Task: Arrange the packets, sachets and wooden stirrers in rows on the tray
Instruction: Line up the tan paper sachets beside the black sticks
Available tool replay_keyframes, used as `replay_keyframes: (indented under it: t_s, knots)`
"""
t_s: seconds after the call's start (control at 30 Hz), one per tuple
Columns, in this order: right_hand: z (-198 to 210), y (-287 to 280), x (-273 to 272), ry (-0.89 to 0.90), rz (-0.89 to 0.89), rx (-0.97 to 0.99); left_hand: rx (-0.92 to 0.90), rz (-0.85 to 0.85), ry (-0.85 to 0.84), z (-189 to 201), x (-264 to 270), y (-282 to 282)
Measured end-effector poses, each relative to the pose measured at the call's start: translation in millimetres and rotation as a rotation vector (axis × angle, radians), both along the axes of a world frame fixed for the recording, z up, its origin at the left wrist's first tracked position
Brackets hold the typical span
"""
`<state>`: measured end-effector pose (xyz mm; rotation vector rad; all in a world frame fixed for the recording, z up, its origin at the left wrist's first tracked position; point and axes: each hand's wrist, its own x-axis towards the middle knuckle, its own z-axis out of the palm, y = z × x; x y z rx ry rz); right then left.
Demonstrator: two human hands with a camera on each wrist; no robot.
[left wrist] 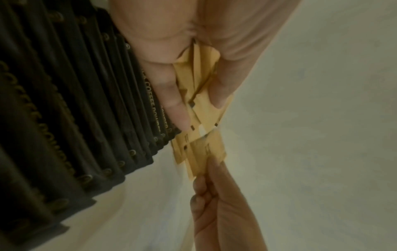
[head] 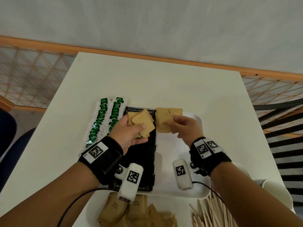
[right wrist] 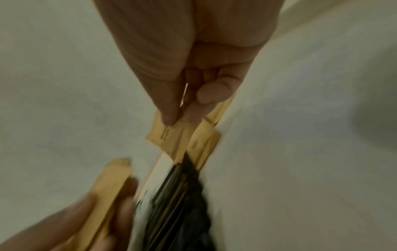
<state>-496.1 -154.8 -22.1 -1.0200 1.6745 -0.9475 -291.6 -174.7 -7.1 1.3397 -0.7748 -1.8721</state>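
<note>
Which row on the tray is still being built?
The tan sachet row, right of the black coffee row. It covers only the tray's far end; the right hand pinches one sachet there, while the left hand holds more.

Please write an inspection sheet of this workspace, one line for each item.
Surface: white table, white tray on it.
Job's things: green-tagged sachets and black coffee packets in rows; brown sachets started on tray; loose brown sachets and wooden stirrers near edge.
Clutter: nothing seen.
Hands: left hand holds brown sachet stack; right hand pinches a sachet at the row.
Cables: black wrist cable.
Surroundings: lattice railing.
</note>
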Motion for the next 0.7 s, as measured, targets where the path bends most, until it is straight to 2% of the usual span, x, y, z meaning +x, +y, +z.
replay_keyframes:
  t_s: [0.13,0.4,0.7]
  knots:
    - [-13.0,-6.7,-31.1,0.131,-0.188,0.005,0.003,-0.019,0.008,-0.4,0.4,-1.4]
    - [-21.4,-24.5,-42.8,0.328,-0.156,0.120,0.038,-0.076,0.006,-2.7,-3.0,2.2]
    - [-23.9,-25.6,-39.0,0.364,-0.118,0.147,0.042,-0.082,0.019,-4.9,-3.6,-0.1]
